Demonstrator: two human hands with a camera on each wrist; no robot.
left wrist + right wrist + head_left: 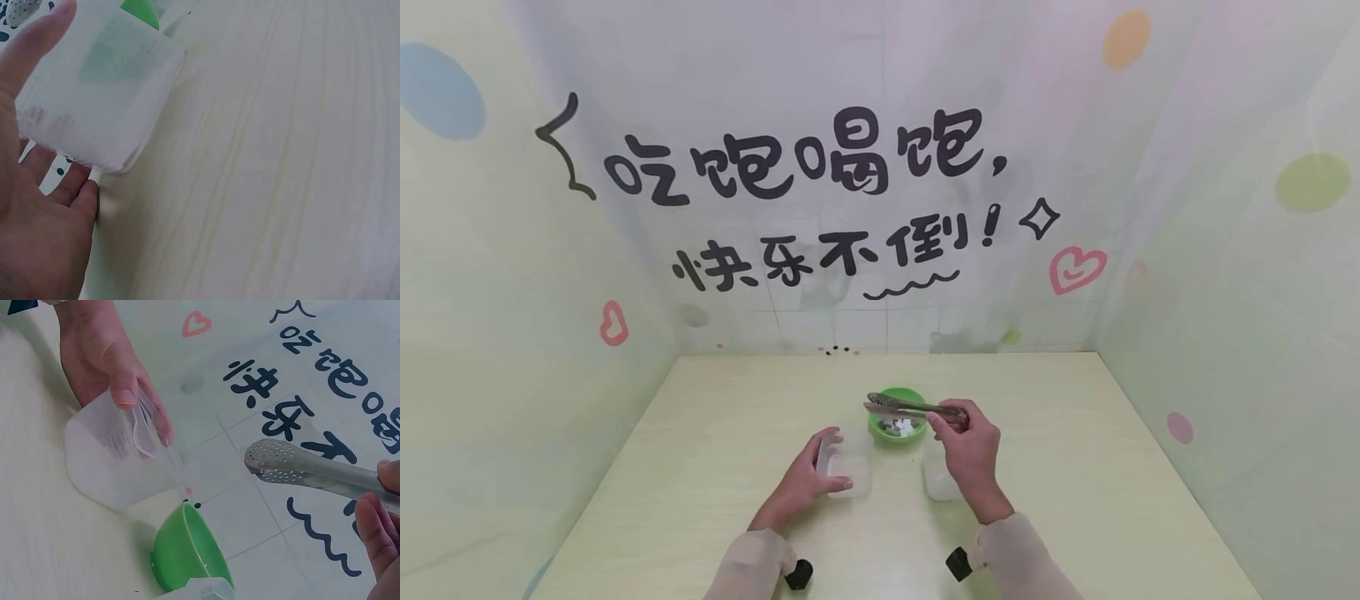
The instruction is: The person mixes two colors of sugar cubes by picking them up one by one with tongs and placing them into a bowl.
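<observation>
My left hand [805, 481] grips a translucent plastic box [853, 477] by its side, thumb on the near edge. The left wrist view shows the same box [134, 100] tilted above the pale tabletop, fingers against its underside. Metal tongs [917, 409] with perforated tips are held in my right hand [973, 446], over a green bowl [904, 393]. White and greyish pieces [904, 427] lie in that bowl. In the right wrist view the tong tips [272, 461] sit close together, with no piece visible between them.
A second translucent box [938, 482] stands on the table [1037, 392] below my right hand, which partly covers it. The bowl is just beyond the two boxes. A printed curtain [820, 325] hangs behind the table and along both sides.
</observation>
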